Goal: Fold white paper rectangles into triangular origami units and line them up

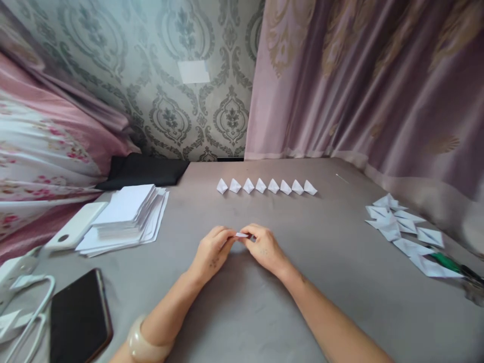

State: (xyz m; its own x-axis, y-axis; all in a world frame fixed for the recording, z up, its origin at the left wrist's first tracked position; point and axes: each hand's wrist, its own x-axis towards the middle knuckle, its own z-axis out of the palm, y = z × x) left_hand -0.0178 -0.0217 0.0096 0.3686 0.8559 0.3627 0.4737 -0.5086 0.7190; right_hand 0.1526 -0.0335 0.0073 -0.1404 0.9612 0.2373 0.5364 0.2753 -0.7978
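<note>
Between my fingertips, over the middle of the table, is a small piece of folded white paper [242, 235], mostly hidden by the fingers. My left hand [215, 252] pinches its left end. From the other side, my right hand [263, 248] grips the right end with thumb and fingers. Beyond the hands, several small folded paper boats [260, 185] stand in a row across the table. A pale bangle [145, 343] is on my left wrist.
At left are a stack of white paper [124, 206], a white box-like device [75, 227], a phone [81, 317] and a white cable [47, 297]. A black cloth [141, 170] lies behind. On the right, several folded papers [406, 224] lie near a green-handled tool [446, 262].
</note>
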